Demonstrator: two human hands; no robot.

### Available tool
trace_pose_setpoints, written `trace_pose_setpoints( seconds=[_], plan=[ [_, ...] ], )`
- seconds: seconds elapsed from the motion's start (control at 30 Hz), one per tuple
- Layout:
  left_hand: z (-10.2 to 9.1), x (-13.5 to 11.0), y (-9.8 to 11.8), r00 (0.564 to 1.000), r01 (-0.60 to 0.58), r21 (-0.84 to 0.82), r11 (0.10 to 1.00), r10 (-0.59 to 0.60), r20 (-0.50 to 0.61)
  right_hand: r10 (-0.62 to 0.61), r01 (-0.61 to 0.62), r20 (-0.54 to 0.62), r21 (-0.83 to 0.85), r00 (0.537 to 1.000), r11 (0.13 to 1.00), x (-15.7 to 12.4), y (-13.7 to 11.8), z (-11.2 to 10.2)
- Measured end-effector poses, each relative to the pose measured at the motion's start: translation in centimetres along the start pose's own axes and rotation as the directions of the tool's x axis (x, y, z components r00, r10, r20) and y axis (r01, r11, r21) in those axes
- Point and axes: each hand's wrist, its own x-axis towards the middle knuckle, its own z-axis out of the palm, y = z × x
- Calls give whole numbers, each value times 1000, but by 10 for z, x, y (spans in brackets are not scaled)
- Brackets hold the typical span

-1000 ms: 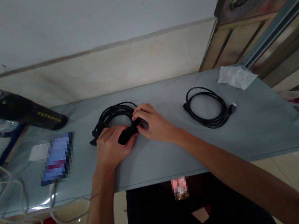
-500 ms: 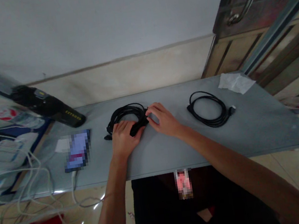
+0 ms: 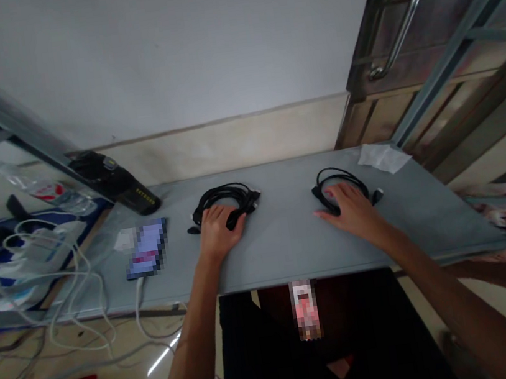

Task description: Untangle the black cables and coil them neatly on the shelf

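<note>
Two coiled black cables lie on a grey table [image 3: 283, 241]. My left hand [image 3: 218, 232] rests on the near side of the left coil [image 3: 230, 196], its fingers curled over the bundled part of the cable. My right hand [image 3: 350, 210] lies flat with fingers spread on the near part of the right coil [image 3: 334, 179], whose plug end sticks out to the right.
A phone [image 3: 146, 248] with a white lead lies left of the coils. A black device [image 3: 115, 184] leans at the table's back left, beside a tangle of white cords [image 3: 41, 257]. A crumpled white paper [image 3: 383, 157] lies at the back right, near a metal door.
My right hand has left the left coil and moved right onto the other coil. My left hand stays on the left coil. The camera has pulled back and tilted up.
</note>
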Motion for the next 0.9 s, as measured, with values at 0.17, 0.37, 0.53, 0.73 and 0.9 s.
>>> trace_pose_setpoints(
  seconds=[0.17,0.37,0.53,0.73,0.9],
  plan=[
    [-3,2,6,1000,5,-5,1000,-5,-13,52,-53,15,124,999,991,-34,-4,-1],
    [-6,4,8,997,42,48,998,-40,-59,63,-58,-27,162,998,985,-66,-32,-2],
    [-12,-3,36,996,52,29,998,-50,-74,71,-61,-45,197,996,979,-75,-45,-9],
    [-2,-20,135,997,70,-423,903,-52,53,27,-24,-16,151,999,988,-71,-48,-16],
    [24,-13,201,948,316,-797,514,-149,280,76,-72,-15,182,997,981,-76,-47,-17]
  ],
)
